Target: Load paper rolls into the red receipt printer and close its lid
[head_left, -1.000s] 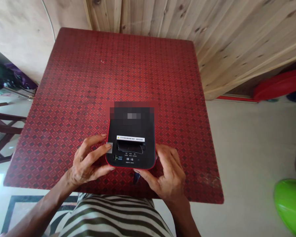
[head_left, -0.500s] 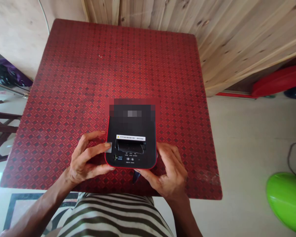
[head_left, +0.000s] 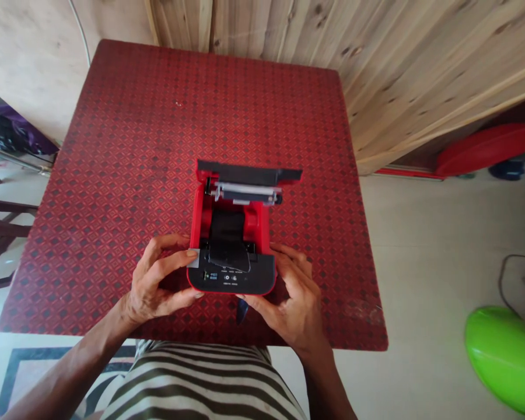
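A red and black label printer (head_left: 231, 284) rests on the table near its front edge, with its lid (head_left: 249, 173) raised at the back. Under the lid shows a metal-edged bar with a roller (head_left: 245, 192). A black strip (head_left: 227, 233) runs from the red inside over the front panel. My left hand (head_left: 157, 277) grips the left side, one fingertip on a small grey square (head_left: 193, 261) at the panel's corner and the thumb at the front edge. Around the right side, my right hand (head_left: 297, 297) is closed, its thumb along the front; its fingertips are partly hidden.
The red patterned table (head_left: 135, 146) stands against a wooden plank wall (head_left: 266, 29). A small dark piece (head_left: 242, 312) lies just in front of the printer. On the floor to the right is a green rounded object (head_left: 503, 356); a dark wooden chair (head_left: 4, 224) stands at left.
The printer's lid has swung up and back, uncovering the red inside and the black strip. Both hands have stayed on the printer's sides.
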Tool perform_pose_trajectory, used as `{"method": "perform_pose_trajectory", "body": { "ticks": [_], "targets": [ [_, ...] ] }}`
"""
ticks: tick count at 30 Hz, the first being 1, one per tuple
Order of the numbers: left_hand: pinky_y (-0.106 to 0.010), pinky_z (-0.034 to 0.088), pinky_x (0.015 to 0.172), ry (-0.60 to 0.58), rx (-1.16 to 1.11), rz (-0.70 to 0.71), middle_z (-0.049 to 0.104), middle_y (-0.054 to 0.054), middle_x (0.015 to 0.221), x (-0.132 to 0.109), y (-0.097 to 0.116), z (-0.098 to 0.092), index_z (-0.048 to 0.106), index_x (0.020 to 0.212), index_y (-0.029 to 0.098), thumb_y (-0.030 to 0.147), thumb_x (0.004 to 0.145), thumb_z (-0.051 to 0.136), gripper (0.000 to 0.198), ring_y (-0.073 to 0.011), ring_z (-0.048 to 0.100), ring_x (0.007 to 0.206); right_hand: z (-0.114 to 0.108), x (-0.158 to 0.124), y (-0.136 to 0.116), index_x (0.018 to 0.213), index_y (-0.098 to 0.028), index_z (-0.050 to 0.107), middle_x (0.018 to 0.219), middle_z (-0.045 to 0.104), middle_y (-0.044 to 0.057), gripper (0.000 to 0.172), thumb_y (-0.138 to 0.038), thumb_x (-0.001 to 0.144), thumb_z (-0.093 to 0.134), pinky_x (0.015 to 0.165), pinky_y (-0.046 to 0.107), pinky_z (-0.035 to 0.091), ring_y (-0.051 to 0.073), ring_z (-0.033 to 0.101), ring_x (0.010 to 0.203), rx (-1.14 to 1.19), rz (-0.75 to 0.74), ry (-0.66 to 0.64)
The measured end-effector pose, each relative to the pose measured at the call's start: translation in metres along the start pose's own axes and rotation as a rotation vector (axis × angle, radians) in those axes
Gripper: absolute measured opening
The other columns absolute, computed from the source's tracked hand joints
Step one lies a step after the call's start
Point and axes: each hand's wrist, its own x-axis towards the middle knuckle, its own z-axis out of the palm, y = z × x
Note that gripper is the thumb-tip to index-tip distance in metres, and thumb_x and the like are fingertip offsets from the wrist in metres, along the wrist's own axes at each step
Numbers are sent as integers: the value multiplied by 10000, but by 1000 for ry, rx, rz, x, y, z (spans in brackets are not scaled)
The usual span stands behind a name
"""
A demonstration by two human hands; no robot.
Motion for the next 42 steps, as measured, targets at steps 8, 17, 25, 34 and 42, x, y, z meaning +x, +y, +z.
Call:
{"method": "perform_pose_trajectory", "body": {
  "ticks": [8, 17, 25, 34, 42],
  "targets": [
    [-362, 648, 913, 22, 86, 32, 655, -158, 1267, 0, 4, 1, 601, 1369, 156, 449, 971, 741, 514, -241, 687, 1149, -2, 5, 0, 1284, -176, 668, 1158, 775, 154, 564, -541, 882, 819, 967, 524, 604, 341, 702, 1163, 16, -31, -7],
    [-364, 641, 923, 35, 125, 32, 664, -159, 1294, -2, 3, -1, 591, 1410, 171, 427, 963, 756, 540, -244, 692, 1155, 0, 9, -4, 1263, -173, 678, 1181, 766, 163, 528, -474, 867, 853, 974, 499, 628, 326, 692, 1187, 64, -11, -13],
    [-380, 626, 939, 42, 123, 6, 671, -168, 1296, -4, 1, -2, 600, 1398, 158, 405, 937, 793, 558, -251, 688, 1160, -4, 9, -4, 1305, -157, 683, 1231, 755, 178, 624, -587, 874, 820, 975, 521, 623, 337, 688, 1194, 64, 3, -46],
    [-359, 631, 940, 33, 137, 2, 673, -156, 1284, -6, 2, -4, 600, 1398, 170, 392, 935, 793, 549, -236, 688, 1153, -26, 77, -38, 1247, -132, 711, 1135, 811, 101, 221, -142, 1034, 651, 924, 380, 599, 215, 733, 989, -124, -293, -84],
    [-367, 654, 916, 22, 119, -6, 678, -148, 1299, -9, -1, -1, 557, 1464, 207, 431, 965, 746, 579, -240, 704, 1138, 12, 147, -66, 1160, -120, 737, 1110, 790, 141, 316, -38, 1053, 451, 708, 358, 560, 278, 783, 989, -501, -167, -696]
  ]
}}
